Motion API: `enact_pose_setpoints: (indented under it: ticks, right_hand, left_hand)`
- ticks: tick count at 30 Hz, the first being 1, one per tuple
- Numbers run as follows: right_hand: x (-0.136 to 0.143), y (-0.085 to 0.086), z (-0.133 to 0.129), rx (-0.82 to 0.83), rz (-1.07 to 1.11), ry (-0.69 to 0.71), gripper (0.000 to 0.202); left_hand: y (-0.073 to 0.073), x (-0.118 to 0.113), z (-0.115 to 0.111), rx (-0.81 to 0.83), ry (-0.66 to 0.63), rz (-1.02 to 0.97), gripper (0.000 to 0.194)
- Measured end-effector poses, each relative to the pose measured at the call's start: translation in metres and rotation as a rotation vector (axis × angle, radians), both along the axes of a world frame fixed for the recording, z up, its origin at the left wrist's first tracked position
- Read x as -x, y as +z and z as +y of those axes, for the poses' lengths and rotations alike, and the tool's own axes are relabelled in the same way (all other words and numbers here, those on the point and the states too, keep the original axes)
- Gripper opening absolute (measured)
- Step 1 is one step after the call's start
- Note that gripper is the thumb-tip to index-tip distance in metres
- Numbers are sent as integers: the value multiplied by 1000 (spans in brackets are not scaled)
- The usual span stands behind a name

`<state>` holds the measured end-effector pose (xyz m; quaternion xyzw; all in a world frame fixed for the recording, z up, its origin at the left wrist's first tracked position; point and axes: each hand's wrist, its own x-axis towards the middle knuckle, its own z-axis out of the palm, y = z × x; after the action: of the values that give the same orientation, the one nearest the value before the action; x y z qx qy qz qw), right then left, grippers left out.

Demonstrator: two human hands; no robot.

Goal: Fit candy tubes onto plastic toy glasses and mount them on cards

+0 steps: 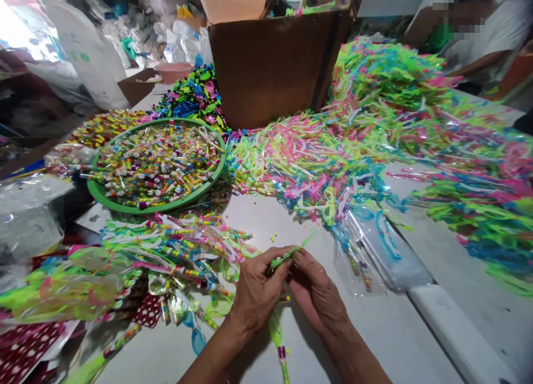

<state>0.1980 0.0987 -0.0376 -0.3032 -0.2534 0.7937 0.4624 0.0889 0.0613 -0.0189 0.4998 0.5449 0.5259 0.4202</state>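
Pinching a green strip (287, 256) together, left hand (256, 292) and right hand (314, 289) keep fingers clamped on it, probably steadying it; green basket (97, 190) sits far left.

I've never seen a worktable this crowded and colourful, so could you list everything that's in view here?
Green strip: one, bright green, pinched between both hands.
Green basket: one, left of centre, full of small multicoloured candy tubes.
Plastic strips: a heap too many to count, neon pink, green, blue, across the table's far and right side.
Finished bundles: a pile, multicoloured, left of the hands.
Clear bags: a few, transparent, right of the hands.
Cardboard box: one, brown, centre back.
Basins: two, pale orange on the box, pink further left.
Table: white.
Another person: far right, seated.
Left hand: gripping the strip.
Right hand: gripping the strip.
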Motion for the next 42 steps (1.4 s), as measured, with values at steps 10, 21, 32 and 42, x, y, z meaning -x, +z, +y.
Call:
enact_pose_setpoints:
  ticks: [10,21,32,42]
  right_hand:
    - [-15,7,16,81,-73,-231,31]
    - [-8,14,-10,-463,-338,-44,9]
    - [-25,2,-8,-165,-315,-43,23]
    - [-26,1,-8,-131,-153,48,17]
  left_hand:
    - [2,-9,-3,272,-84,-162,49]
    - [-14,18,-17,208,-45,-301,23]
    - [-5,14,-16,329,23,-527,27]
    - [2,9,-15,335,-36,-507,14]
